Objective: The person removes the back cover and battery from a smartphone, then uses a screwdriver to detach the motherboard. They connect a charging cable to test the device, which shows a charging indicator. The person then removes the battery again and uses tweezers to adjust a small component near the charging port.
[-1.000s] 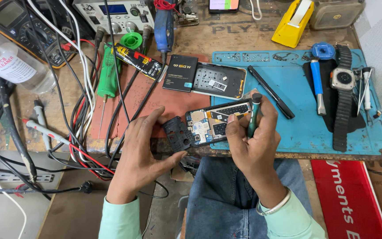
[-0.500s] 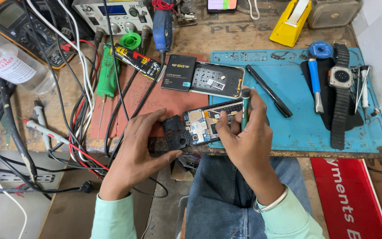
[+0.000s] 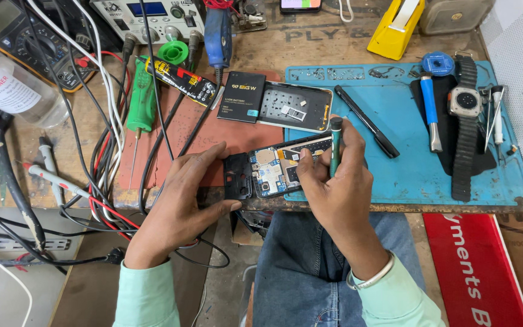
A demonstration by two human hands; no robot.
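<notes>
An opened phone [image 3: 276,166] with its circuit board showing lies at the front edge of the bench, half on a blue work mat [image 3: 407,163]. My right hand [image 3: 334,188] grips a small green screwdriver [image 3: 335,145] held upright, its tip down on the phone's board. My left hand [image 3: 183,200] rests on the bench edge, fingers spread, touching a black plastic frame piece [image 3: 238,175] at the phone's left end. A black battery [image 3: 241,97] and a phone back cover [image 3: 295,107] lie just behind the phone.
Tangled cables [image 3: 101,145] and test probes crowd the left, beside a clear bottle [image 3: 16,91], a multimeter [image 3: 13,24] and a green-handled screwdriver [image 3: 141,100]. On the mat's right lie a smartwatch [image 3: 466,121], a blue tool [image 3: 430,109], a black pen [image 3: 367,121]. A yellow tape dispenser [image 3: 394,27] stands behind.
My right hand has shifted a little while holding the green screwdriver upright over the phone's board. My left hand has stayed at the phone's left end.
</notes>
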